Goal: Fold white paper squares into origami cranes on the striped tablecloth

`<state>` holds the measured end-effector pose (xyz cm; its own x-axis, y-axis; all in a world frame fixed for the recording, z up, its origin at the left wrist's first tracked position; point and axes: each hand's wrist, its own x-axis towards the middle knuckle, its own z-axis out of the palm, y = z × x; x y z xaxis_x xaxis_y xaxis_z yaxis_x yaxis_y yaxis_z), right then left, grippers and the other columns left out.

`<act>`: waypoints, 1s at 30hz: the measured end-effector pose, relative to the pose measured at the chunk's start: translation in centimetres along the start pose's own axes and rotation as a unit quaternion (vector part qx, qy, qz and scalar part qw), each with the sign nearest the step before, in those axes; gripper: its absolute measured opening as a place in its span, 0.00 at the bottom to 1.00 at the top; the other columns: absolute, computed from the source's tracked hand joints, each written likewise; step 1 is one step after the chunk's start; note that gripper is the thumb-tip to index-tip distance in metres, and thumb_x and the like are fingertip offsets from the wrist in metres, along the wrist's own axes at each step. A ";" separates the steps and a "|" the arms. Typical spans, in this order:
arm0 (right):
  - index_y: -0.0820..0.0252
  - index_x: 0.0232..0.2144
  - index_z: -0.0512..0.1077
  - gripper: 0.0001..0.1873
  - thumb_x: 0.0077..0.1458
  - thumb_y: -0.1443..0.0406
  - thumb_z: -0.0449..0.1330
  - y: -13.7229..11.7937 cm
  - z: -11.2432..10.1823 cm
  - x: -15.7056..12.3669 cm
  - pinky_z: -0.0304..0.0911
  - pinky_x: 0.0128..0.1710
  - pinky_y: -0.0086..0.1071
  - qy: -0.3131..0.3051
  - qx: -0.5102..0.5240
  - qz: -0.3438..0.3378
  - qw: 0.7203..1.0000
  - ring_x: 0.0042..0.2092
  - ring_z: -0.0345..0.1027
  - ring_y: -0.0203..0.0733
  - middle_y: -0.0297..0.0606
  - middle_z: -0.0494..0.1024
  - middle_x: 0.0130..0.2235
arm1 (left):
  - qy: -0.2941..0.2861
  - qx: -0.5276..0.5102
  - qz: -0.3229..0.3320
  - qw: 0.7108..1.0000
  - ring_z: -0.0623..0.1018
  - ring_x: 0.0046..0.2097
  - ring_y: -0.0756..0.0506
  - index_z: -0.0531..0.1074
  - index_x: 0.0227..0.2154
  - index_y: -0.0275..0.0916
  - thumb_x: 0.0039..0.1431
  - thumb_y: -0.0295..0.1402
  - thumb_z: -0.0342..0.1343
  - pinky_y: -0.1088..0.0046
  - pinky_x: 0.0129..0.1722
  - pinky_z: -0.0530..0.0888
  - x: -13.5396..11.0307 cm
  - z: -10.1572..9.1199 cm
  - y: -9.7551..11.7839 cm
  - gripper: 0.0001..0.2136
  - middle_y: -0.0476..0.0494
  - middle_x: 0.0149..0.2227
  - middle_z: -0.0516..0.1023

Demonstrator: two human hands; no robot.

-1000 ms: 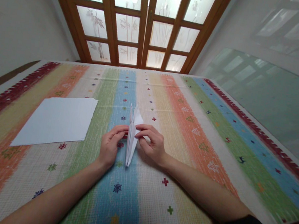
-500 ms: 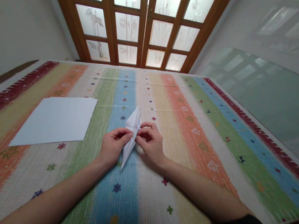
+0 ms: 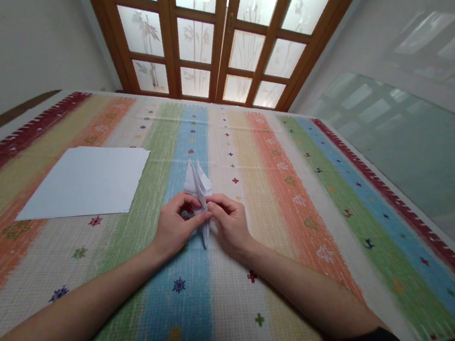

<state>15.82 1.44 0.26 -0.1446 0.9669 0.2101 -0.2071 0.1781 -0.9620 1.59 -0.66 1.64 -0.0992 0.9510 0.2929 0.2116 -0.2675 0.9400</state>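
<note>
A folded white paper model (image 3: pixel 196 183) stands on edge over the blue stripe of a striped tablecloth (image 3: pixel 299 202). My left hand (image 3: pixel 173 225) pinches it from the left, thumb and forefinger closed on its middle. From the right, my right hand (image 3: pixel 229 224) pinches the same spot with its fingers curled. Two pointed flaps stick up behind my fingers and a narrow point hangs down towards me. The paper's middle is hidden by my fingertips.
A stack of white paper sheets (image 3: pixel 87 180) lies flat to the left of my hands. Wooden glazed doors (image 3: pixel 224 30) stand beyond the table's far edge. A pale wall with a glass panel (image 3: pixel 402 143) runs along the right side.
Both hands have drawn closer together on the paper. The model has tilted from upright to leaning left at the top, and its lower point now points right.
</note>
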 end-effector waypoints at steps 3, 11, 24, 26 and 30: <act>0.53 0.29 0.81 0.05 0.48 0.60 0.67 -0.1 -0.1 0.1 0.69 0.38 0.36 0.012 -0.007 0.022 1.000 0.34 0.73 0.39 0.34 0.81 0.31 | -0.020 0.028 0.022 0.999 0.71 0.29 0.49 0.73 0.27 0.39 0.48 0.36 0.65 0.75 0.28 0.68 0.0 -0.1 0.0 0.08 0.49 0.27 0.74; 0.55 0.29 0.80 0.06 0.52 0.61 0.63 -0.4 -0.2 -0.2 0.69 0.37 0.34 0.014 -0.081 -0.033 0.996 0.35 0.74 0.39 0.36 0.82 0.32 | -0.019 0.049 0.058 0.997 0.72 0.30 0.48 0.72 0.27 0.39 0.53 0.35 0.60 0.73 0.31 0.69 0.0 -0.3 -0.2 0.06 0.48 0.27 0.74; 0.59 0.26 0.73 0.04 0.44 0.64 0.62 -0.4 0.0 0.0 0.63 0.28 0.29 0.048 -0.083 0.005 0.995 0.27 0.67 0.34 0.31 0.75 0.25 | -0.049 0.100 0.096 0.989 0.71 0.30 0.49 0.71 0.28 0.39 0.49 0.33 0.64 0.76 0.28 0.66 -0.1 -0.3 -0.3 0.08 0.50 0.28 0.72; 0.59 0.25 0.70 0.06 0.44 0.63 0.63 -0.5 0.1 0.1 0.60 0.27 0.28 0.053 -0.076 0.016 0.996 0.26 0.64 0.33 0.30 0.72 0.24 | -0.059 0.112 0.110 0.986 0.72 0.31 0.49 0.71 0.29 0.39 0.47 0.33 0.65 0.75 0.30 0.67 -0.2 -0.2 -0.2 0.09 0.50 0.28 0.73; 0.58 0.24 0.70 0.09 0.44 0.60 0.64 -0.6 0.2 0.2 0.61 0.27 0.29 0.060 -0.072 0.022 0.995 0.26 0.63 0.34 0.30 0.71 0.24 | -0.065 0.071 0.080 0.992 0.72 0.32 0.48 0.70 0.31 0.39 0.50 0.36 0.64 0.74 0.31 0.68 -0.3 -0.1 -0.5 0.10 0.49 0.30 0.73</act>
<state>15.72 1.46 0.91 -0.0327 0.9876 0.1536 -0.0613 0.1514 -0.9866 1.39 -0.85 1.11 0.0714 0.9128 0.4022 0.3495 -0.4005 0.8470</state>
